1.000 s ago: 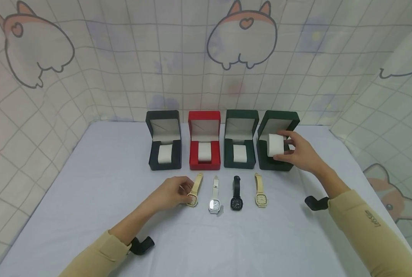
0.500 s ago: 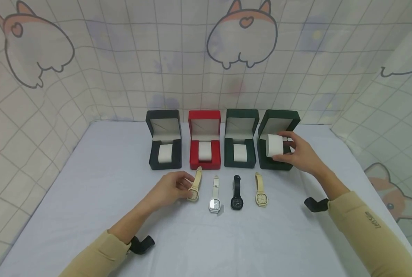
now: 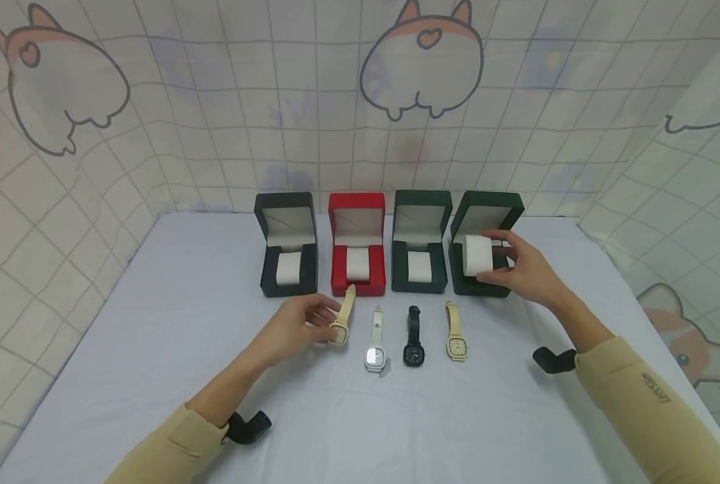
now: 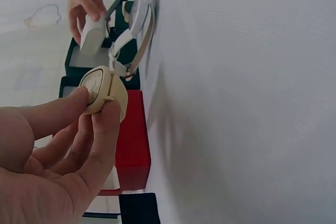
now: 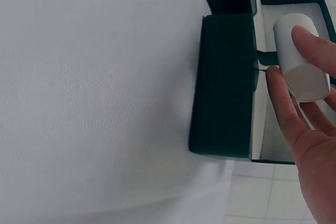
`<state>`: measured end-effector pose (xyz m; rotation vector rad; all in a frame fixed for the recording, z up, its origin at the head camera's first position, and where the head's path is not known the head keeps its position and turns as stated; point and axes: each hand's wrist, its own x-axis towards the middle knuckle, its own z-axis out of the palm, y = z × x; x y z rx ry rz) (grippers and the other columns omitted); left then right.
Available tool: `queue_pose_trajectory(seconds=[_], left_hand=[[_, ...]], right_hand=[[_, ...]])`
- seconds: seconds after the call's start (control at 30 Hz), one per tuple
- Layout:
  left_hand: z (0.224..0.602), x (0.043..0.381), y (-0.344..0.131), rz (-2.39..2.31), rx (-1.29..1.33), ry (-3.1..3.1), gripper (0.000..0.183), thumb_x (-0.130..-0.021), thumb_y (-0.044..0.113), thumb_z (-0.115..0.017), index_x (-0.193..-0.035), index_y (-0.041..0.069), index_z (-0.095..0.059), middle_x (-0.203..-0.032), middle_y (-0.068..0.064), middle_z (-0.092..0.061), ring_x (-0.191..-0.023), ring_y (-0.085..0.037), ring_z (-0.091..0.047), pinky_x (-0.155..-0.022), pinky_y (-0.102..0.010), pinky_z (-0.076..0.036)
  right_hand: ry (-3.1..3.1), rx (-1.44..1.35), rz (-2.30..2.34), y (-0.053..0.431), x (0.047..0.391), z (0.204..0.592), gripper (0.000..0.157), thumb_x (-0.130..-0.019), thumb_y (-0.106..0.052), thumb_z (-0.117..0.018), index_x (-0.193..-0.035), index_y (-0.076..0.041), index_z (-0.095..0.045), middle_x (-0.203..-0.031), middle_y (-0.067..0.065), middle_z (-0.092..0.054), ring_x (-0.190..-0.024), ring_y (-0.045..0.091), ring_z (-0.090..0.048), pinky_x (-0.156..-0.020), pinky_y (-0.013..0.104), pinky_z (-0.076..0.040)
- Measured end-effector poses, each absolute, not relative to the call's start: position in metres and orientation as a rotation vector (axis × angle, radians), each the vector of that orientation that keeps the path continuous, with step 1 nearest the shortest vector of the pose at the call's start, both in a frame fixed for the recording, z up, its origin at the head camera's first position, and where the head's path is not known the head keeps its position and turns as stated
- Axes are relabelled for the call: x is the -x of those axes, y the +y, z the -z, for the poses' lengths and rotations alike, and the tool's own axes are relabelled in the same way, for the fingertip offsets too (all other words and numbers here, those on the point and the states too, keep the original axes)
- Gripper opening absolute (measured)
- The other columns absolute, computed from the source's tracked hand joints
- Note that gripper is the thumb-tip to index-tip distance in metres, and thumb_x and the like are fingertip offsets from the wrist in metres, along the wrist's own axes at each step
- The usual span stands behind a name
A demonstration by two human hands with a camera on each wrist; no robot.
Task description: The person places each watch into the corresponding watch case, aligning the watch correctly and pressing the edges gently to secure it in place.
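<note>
My left hand pinches a cream-coloured wristwatch by its case, thumb on the dial and fingers behind; in the left wrist view the watch is held up in front of the red box. My right hand grips a white watch cushion over the rightmost dark green watch box. Seen from the right wrist, the cushion sits between thumb and fingers, above the opened box. On the table lie a white watch, a black watch and a gold-toned watch.
Left of the rightmost box stand three more opened watch boxes with white cushions inside: black, red and green. All are lined up along the back of the white-covered table, before a patterned curtain.
My left hand has brought the cream watch up off the table, a little toward the red box. The right hand, holding the cushion, has shifted only slightly left.
</note>
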<state>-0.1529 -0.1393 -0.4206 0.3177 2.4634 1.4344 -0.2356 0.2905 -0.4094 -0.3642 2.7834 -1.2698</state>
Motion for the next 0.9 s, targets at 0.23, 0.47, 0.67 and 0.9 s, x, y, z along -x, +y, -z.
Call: queue_pose_trajectory(seconds=[0.23, 0.47, 0.67, 0.9], left_hand=[[0.414, 0.155, -0.138, -1.494, -0.329, 2.437, 0.038, -0.087, 0.005, -0.082, -0.124, 0.008, -0.07, -0.104, -0.004, -0.067, -0.095, -0.022, -0.065, -0.076, -0.031, -0.059], [0.411, 0.157, -0.134, -1.545, -0.366, 2.431, 0.036, -0.088, 0.003, -0.08, -0.123, 0.008, -0.07, -0.104, -0.005, -0.068, -0.096, -0.023, -0.066, -0.077, -0.033, -0.059], [0.408, 0.162, -0.128, -1.556, -0.343, 2.438, 0.039, -0.089, 0.005, -0.08, -0.126, 0.01, -0.069, -0.108, -0.004, -0.067, -0.098, -0.023, -0.066, -0.078, -0.032, -0.059], [0.405, 0.17, -0.118, -1.626, -0.309, 2.408, 0.038, -0.091, 0.01, -0.08, -0.127, 0.014, -0.069, -0.11, -0.004, -0.067, -0.098, -0.024, -0.066, -0.078, -0.032, -0.06]], right_hand=[[2.785, 0.434, 1.305, 0.284, 0.234, 0.408, 0.087, -0.084, -0.01, -0.086, -0.155, -0.009, -0.036, -0.154, 0.019, -0.04, -0.13, 0.044, -0.053, -0.092, 0.046, -0.057], [2.74, 0.489, 1.355, 0.275, 0.231, 0.411, 0.085, -0.083, -0.012, -0.088, -0.153, -0.01, -0.04, -0.148, 0.02, -0.047, -0.113, 0.041, -0.065, -0.085, 0.034, -0.06], [2.7, 0.563, 1.397, 0.26, 0.227, 0.412, 0.085, -0.082, -0.006, -0.087, -0.153, -0.007, -0.04, -0.148, 0.019, -0.046, -0.118, 0.04, -0.062, -0.086, 0.03, -0.059], [2.626, 0.647, 1.425, 0.241, 0.221, 0.411, 0.083, -0.08, -0.007, -0.089, -0.15, -0.011, -0.044, -0.149, 0.014, -0.045, -0.121, 0.039, -0.06, -0.084, 0.031, -0.06]])
